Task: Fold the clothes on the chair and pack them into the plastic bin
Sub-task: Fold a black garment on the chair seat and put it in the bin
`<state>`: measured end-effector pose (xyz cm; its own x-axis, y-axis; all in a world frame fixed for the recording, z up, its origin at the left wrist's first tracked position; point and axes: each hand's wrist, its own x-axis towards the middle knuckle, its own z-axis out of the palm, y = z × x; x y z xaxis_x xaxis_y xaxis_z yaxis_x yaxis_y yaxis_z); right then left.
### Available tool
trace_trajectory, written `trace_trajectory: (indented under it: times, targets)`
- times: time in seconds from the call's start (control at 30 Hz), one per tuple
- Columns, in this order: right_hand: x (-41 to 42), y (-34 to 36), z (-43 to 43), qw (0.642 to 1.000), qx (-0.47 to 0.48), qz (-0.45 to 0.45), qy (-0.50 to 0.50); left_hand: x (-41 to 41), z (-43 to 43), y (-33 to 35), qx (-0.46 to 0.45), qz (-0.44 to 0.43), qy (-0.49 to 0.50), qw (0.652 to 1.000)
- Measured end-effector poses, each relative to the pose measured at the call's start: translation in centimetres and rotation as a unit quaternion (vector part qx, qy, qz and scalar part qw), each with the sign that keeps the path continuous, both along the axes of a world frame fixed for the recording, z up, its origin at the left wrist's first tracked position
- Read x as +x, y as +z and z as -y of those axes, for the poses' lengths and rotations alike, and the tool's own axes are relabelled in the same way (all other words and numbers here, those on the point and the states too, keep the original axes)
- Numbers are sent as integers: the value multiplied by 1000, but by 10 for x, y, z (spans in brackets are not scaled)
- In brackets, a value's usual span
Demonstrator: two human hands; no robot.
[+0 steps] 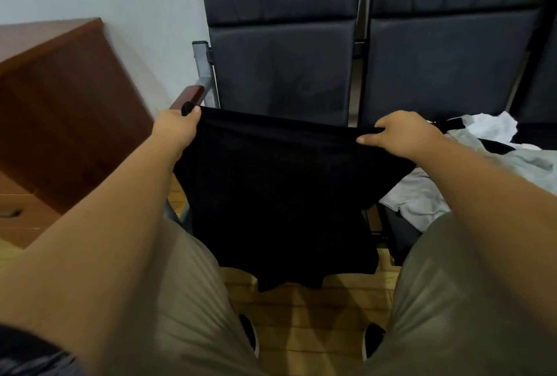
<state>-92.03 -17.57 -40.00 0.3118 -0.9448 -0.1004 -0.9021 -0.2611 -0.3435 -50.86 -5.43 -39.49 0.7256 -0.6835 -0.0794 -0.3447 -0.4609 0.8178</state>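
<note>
Both hands, left (pixel 176 131) and right (pixel 401 134), pinch black garment (pixel 280 194) by its top edge; edge runs left-right, cloth hangs down. Dark chairs (pixel 446 68) behind, wood floor (pixel 316 315).

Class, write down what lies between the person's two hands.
In the head view, the top edge of the black garment stretches from the left hand to the right hand; both hands grip it.
</note>
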Motion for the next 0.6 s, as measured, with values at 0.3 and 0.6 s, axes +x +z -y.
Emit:
trace_trajectory:
  times: [0.3, 0.6]
  targets:
    - [22, -44, 55, 965, -38, 219, -138, 19, 49, -24, -5, -42, -4, 999]
    - [51, -84, 99, 974, -67, 156, -153, 48, 94, -75, 85, 76, -82, 990]
